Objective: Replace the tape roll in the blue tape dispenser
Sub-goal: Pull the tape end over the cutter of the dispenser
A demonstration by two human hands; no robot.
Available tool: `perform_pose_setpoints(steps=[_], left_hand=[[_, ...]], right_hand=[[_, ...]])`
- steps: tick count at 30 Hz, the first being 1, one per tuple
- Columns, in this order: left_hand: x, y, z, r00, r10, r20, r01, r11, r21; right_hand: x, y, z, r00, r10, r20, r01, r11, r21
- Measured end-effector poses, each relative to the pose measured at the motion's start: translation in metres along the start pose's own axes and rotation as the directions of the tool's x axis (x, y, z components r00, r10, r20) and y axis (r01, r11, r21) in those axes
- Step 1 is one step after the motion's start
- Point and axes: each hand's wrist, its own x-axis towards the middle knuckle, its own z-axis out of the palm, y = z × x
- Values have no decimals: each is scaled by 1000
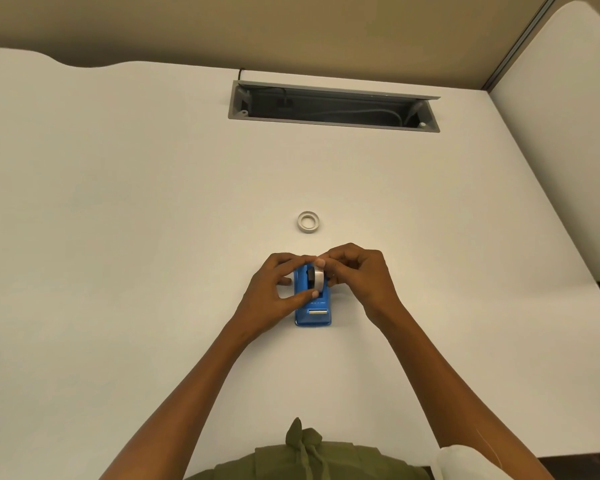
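Hands meet over the blue tape dispenser [313,306], which sits on the white bench [118,202] close in front of you. Your left hand [278,292] steadies its side, grip closed around the body. Your right hand [357,275] pinches the tape roll [317,277] seated upright in the cradle. A second roll [307,222] lies flat just beyond, untouched.

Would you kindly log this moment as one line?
left hand: steadying dispenser | right hand: on tape roll | spare roll: on desk
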Motion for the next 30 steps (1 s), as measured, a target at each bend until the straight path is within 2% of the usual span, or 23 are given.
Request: perform_pose_setpoints(steps=[3, 9, 13, 16, 19, 25, 30], left_hand=[[0, -1, 0, 1000, 0, 9, 0, 1000, 11], [1, -1, -1, 1000, -14, 11, 14, 1000, 5], [1, 1, 0, 999, -44, 19, 45, 999, -16], [3, 5, 2, 994, -109, 7, 110, 992, -70], [8, 9, 4, 996, -85, -5, 85, 996, -28], [10, 6, 5, 995, -98, 15, 98, 995, 5], [10, 4, 7, 993, -109, 34, 109, 994, 13]], right_hand=[[0, -4, -2, 1000, 10, 20, -10, 1000, -11], [5, -12, -6, 995, -102, 17, 103, 977, -188], [5, -17, -7, 988, -155, 0, 151, 962, -228], [3, -19, -7, 987, -156, 35, 160, 955, -252], [0, -20, -8, 986, -148, 77, 165, 942, -293], [-1, -27, -13, 962, -270, 41, 259, 857, -446], [0, -37, -17, 935, -354, -4, 310, 824, -473]])
